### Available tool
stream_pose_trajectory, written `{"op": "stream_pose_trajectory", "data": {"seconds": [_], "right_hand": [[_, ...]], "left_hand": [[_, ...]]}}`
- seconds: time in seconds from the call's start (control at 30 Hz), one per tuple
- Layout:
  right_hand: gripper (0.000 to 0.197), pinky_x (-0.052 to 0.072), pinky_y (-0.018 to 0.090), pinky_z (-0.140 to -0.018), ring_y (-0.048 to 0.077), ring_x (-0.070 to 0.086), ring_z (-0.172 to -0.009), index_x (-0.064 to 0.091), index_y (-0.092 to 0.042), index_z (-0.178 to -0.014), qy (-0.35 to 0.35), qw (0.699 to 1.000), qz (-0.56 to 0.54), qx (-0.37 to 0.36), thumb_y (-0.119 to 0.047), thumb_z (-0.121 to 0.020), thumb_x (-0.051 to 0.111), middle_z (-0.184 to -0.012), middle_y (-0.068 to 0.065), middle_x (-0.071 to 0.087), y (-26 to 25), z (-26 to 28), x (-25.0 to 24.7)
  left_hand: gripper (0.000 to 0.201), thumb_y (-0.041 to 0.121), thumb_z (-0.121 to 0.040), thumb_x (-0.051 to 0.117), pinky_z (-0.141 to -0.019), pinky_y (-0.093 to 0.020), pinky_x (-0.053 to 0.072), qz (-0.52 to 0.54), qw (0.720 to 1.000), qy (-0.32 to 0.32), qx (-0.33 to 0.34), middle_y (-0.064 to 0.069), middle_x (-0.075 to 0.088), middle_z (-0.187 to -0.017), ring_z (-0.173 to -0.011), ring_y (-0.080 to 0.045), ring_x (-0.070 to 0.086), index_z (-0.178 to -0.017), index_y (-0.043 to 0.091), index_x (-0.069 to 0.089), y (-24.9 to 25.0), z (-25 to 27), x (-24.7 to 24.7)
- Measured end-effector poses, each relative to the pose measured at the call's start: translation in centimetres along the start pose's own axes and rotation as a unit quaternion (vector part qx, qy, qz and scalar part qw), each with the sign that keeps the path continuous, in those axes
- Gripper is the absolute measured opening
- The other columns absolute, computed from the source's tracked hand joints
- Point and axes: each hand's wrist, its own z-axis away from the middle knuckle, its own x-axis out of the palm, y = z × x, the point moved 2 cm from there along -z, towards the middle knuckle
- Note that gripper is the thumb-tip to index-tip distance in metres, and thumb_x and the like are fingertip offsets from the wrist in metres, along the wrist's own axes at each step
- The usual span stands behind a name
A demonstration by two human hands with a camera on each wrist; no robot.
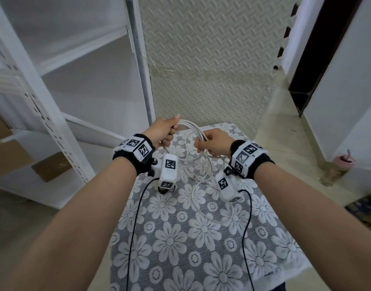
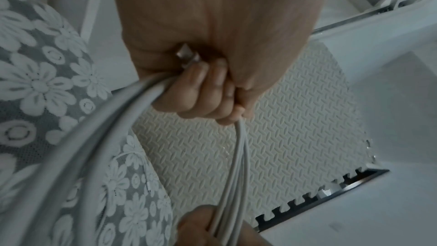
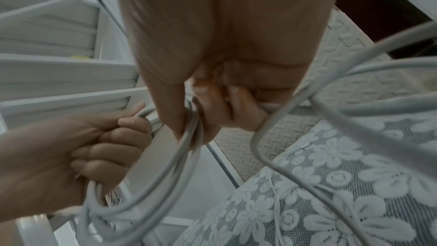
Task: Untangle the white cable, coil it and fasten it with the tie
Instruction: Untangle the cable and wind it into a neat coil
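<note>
The white cable [image 1: 193, 128] is gathered into several loops held up over the far end of the table. My left hand [image 1: 169, 131] grips one side of the loop bundle in a fist. In the left wrist view a metal plug end [image 2: 187, 56] shows inside that left hand [image 2: 208, 89], and cable strands [image 2: 106, 137] run out of it. My right hand [image 1: 209, 143] grips the other side of the loops, thumb and fingers curled round the strands [image 3: 187, 149]. Loose cable [image 1: 201, 175] trails down onto the cloth. I cannot make out a tie.
A small table with a grey and white lace flower cloth [image 1: 180, 238] lies under my hands. A white metal shelf rack [image 1: 54, 122] stands close on the left. Beyond lies a cream foam floor mat [image 1: 201, 59]. A pink bottle [image 1: 344, 162] stands on the floor at right.
</note>
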Motion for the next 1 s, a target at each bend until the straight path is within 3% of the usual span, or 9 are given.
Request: {"op": "stream_pose_trajectory", "data": {"seconds": [0.2, 0.37, 0.5, 0.63, 0.77, 0.87, 1.0], "right_hand": [[0.011, 0.035, 0.017, -0.038, 0.002, 0.04, -0.034, 0.059, -0.011, -0.08, 0.025, 0.998, 0.059, 0.004, -0.014, -0.091, 0.057, -0.068, 0.003, 0.062, -0.2, -0.5, -0.1], [0.012, 0.036, 0.017, -0.039, 0.009, 0.044, -0.042, 0.059, -0.009, -0.084, 0.017, 1.0, 0.009, 0.011, -0.018, -0.091, 0.06, -0.074, 0.003, 0.068, 0.1, -0.5, 0.0], [0.013, 0.032, 0.016, -0.035, 0.006, 0.04, -0.039, 0.06, -0.012, -0.08, 0.031, 0.999, -0.033, -0.006, -0.019, -0.091, 0.061, -0.073, -0.004, 0.068, 0.0, -0.5, -0.5], [0.012, 0.033, 0.017, -0.038, 0.004, 0.037, -0.039, 0.062, -0.012, -0.085, 0.04, 0.999, 0.011, -0.017, -0.022, -0.091, 0.061, -0.063, -0.01, 0.065, -0.1, -0.5, -1.1], [0.009, 0.039, 0.015, -0.042, -0.004, 0.046, -0.04, 0.064, -0.015, -0.093, 0.052, 0.996, 0.073, -0.029, -0.023, -0.09, 0.061, -0.078, -0.003, 0.064, -0.3, -0.5, -1.2], [0.006, 0.037, 0.009, -0.039, -0.006, 0.046, -0.038, 0.065, -0.014, -0.086, 0.061, 0.994, 0.08, -0.036, -0.018, -0.09, 0.062, -0.079, -0.001, 0.066, -0.4, -0.6, -1.0], [0.018, 0.032, 0.015, -0.036, 0.005, 0.04, -0.042, 0.06, -0.011, -0.077, 0.054, 0.997, 0.035, -0.04, -0.02, -0.093, 0.058, -0.069, 0.001, 0.062, -0.4, -0.8, -0.3]], "left_hand": [[0.041, 0.038, -0.1, 0.043, -0.032, -0.014, 0.018, 0.085, 0.995, 0.043, 0.015, 0.012, 0.028, -0.04, -0.03, -0.002, 0.02, -0.065, 0.017, 0.038, -0.1, -0.1, -0.4], [0.042, 0.038, -0.099, 0.044, -0.035, -0.013, 0.02, 0.006, 0.996, 0.067, 0.054, 0.011, 0.028, -0.042, -0.03, -0.004, 0.021, -0.063, 0.017, 0.04, 0.1, 0.0, -0.8], [0.043, 0.04, -0.099, 0.044, -0.035, -0.015, 0.021, -0.031, 0.996, 0.045, 0.065, 0.012, 0.027, -0.04, -0.031, -0.004, 0.021, -0.064, 0.016, 0.038, 0.2, 0.0, -1.3], [0.043, 0.04, -0.099, 0.045, -0.036, -0.015, 0.02, -0.048, 0.997, 0.024, 0.063, 0.011, 0.025, -0.042, -0.032, -0.005, 0.02, -0.064, 0.016, 0.037, -0.1, -0.1, -1.6], [0.043, 0.04, -0.096, 0.051, -0.038, -0.015, 0.02, -0.033, 0.998, 0.023, 0.053, 0.008, 0.024, -0.046, -0.034, -0.006, 0.019, -0.063, 0.016, 0.037, -0.6, 0.1, -1.8], [0.043, 0.042, -0.093, 0.056, -0.038, -0.017, 0.021, -0.029, 0.999, 0.019, 0.039, 0.008, 0.024, -0.046, -0.036, -0.008, 0.02, -0.063, 0.017, 0.038, -0.7, 0.1, -1.8], [0.044, 0.041, -0.095, 0.053, -0.036, -0.015, 0.02, -0.027, 0.999, 0.0, 0.025, 0.008, 0.022, -0.046, -0.034, -0.006, 0.018, -0.062, 0.019, 0.035, -0.7, 0.0, -1.6]]}}
